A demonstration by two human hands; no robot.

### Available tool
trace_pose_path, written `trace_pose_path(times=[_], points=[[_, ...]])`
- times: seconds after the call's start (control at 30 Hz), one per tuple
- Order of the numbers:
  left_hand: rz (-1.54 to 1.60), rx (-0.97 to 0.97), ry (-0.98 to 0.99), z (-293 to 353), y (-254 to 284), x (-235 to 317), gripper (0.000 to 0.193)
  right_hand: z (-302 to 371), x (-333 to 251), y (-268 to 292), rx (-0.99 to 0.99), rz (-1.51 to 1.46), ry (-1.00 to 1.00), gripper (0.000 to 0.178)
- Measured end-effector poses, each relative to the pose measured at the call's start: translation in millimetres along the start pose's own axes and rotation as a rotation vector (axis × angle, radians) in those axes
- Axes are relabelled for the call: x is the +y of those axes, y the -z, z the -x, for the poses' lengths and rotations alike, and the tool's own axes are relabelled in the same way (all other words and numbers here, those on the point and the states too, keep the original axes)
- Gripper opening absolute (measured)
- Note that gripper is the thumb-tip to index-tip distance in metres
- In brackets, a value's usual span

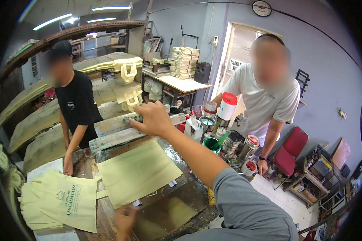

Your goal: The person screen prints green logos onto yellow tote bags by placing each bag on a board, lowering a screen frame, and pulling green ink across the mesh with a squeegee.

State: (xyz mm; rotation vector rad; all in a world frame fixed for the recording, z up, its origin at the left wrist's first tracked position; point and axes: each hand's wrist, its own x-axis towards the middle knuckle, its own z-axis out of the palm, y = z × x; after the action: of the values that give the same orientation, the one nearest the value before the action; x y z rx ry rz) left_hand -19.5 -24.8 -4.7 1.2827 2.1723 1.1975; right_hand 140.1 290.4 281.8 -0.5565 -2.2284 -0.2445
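Note:
My right hand (153,119) reaches forward with its fingers closed at the paint-stained wooden screen-printing frame (114,139), raised above the work table. Green ink smears show by its thumb. Below the frame a blank pale-yellow tote bag (138,172) lies flat, its handle towards the left. My left hand (125,220), smeared by motion, is near the bag's lower edge; its fingers cannot be made out. To the left lies a pile of tote bags (44,205), the top one printed in green (74,205).
A co-worker in black (78,96) reaches down near the pile. Another person in white (265,92) leans by several paint cans (231,142) on the right. Racks of bags (108,92) stand behind at left. A red chair (289,150) is farther right.

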Motion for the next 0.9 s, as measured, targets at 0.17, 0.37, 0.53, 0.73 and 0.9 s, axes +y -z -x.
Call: trace_pose_path(times=[0.17,0.37,0.53,0.73,0.9], points=[[0.159,-0.244,-0.071,59,-72,42,0.041,-14,-5,-4,-0.02,-0.019,0.002,0.054],[0.119,-0.223,-0.226,65,-71,53,0.04,-13,1,1,-0.037,0.016,-0.004,0.058],[0.089,-0.256,-0.202,63,-71,47,0.038,-14,-3,-1,-0.043,0.007,-0.008,0.058],[0.064,-0.277,-0.187,61,-67,52,0.036,-15,-4,1,-0.061,0.027,-0.054,0.056],[0.123,-0.256,-0.204,62,-67,50,0.037,-14,-3,0,-0.074,0.038,-0.041,0.056]])
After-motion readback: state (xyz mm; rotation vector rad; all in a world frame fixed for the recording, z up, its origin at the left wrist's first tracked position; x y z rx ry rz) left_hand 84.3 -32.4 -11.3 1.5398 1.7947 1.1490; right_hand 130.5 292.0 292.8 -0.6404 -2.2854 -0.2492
